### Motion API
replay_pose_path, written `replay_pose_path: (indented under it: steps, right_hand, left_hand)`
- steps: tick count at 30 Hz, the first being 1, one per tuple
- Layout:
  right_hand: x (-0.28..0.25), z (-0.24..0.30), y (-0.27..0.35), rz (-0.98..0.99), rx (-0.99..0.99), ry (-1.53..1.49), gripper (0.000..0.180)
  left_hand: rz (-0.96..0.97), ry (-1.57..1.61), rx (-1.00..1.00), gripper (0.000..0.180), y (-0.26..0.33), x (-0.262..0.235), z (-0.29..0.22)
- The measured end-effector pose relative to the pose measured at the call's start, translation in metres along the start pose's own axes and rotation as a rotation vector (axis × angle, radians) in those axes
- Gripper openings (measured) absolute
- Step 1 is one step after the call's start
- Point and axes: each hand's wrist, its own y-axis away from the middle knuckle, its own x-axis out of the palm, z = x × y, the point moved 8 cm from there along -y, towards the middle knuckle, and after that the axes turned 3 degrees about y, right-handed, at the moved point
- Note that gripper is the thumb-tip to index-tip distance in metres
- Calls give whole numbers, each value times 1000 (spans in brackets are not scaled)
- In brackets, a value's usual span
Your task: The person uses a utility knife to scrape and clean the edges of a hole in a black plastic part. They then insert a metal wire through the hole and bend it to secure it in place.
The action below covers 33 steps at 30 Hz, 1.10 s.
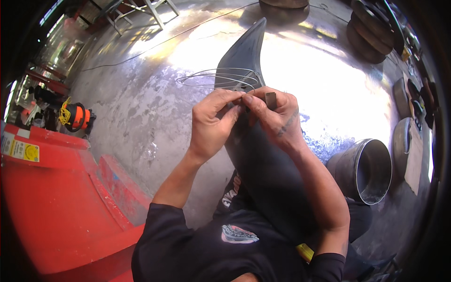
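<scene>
A dark grey curved panel (240, 49) with a pointed far end stretches away from my lap, under my hands. Above it hangs a loose coil of thin wire (202, 76), its loops reaching out to the left. My left hand (212, 117) is closed, its thumb and fingertips pinching at the near end of the wire. Fingertip to fingertip with it, my right hand (277, 115) also pinches the wire. A small flat, brownish strip (271, 100) sticks up between the right hand's fingers; its lower part is hidden.
At my left stands a large red panel (56, 202) with a yellow label. Behind it is an orange and black machine (81, 117) with a yellow cord. An open metal pot (361, 171) lies tilted at right. Tyres (371, 33) are stacked at far right. A cable (155, 46) crosses the floor.
</scene>
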Motion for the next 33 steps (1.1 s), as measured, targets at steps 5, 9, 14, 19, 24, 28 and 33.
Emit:
replay_pose_path:
  steps: [5, 9, 14, 19, 24, 28, 33]
  right_hand:
    - [-7, 19, -6, 92, -50, 132, 27]
    - [-8, 24, -4, 79, -241, 210, 28]
    - [-11, 19, -2, 128, -83, 286, 26]
    - [-19, 16, -2, 58, -60, 131, 20]
    - [-19, 9, -5, 19, 3, 101, 18]
    - [-20, 5, -6, -20, 38, 7, 17]
    - [-21, 17, -16, 55, -39, 223, 16]
  left_hand:
    - [-13, 20, 68, 26, -2, -6, 4]
    - [2, 108, 43, 23, -1, 1, 5]
    - [-48, 176, 19, 20, 9, 6, 17]
    - [-1, 246, -8, 26, 7, 16, 6]
    - [-87, 97, 66, 24, 11, 17, 12]
    - [-134, 55, 112, 24, 16, 22, 12]
    - [-111, -178, 402, 20, 20, 29, -9]
